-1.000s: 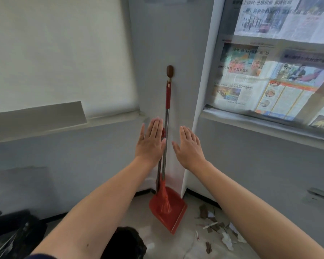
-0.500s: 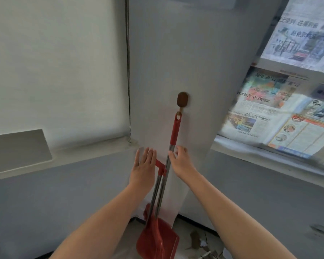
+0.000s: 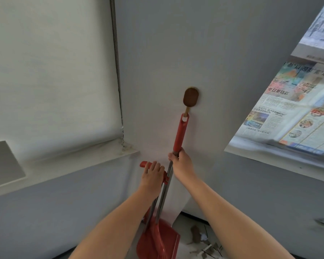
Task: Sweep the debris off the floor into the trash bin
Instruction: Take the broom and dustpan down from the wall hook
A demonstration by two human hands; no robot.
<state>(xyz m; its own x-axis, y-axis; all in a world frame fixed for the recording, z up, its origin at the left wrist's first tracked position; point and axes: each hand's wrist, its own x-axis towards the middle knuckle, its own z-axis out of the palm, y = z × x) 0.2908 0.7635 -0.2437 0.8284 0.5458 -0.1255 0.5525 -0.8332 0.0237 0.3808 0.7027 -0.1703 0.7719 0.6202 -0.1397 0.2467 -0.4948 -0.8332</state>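
Right hand clenched round the broom shaft, just under the red grip sleeve where bare metal begins. Left hand curled over the red handle of the dustpan, fingers folded across the top; grip looks closed, though the palm side stays hidden. Both hands side by side, nearly touching, the right a little higher.

Broom hung by the loop at its tip from a brown wall hook, straight up and slightly right of the right hand. Long axis close to vertical, leaning a touch left toward the bottom, bristles tucked down inside the pan near the floor. Judged from this: loop needs lifting up and off the hook before anything comes away from the wall, so the upward pull falls to the right hand, the nearer of the two to the hook.

Broom: red plastic grip on top, silver metal tube below, red bristles barely visible at the lower edge. Dustpan: red scoop on its own thin metal stem, clipped beside the broom shaft.

Debris scattered on the floor to the lower right of the pan, just beside it: brown scraps, crumpled white bits, thin strips. Trash bin not in view. Sweeping not yet begun.
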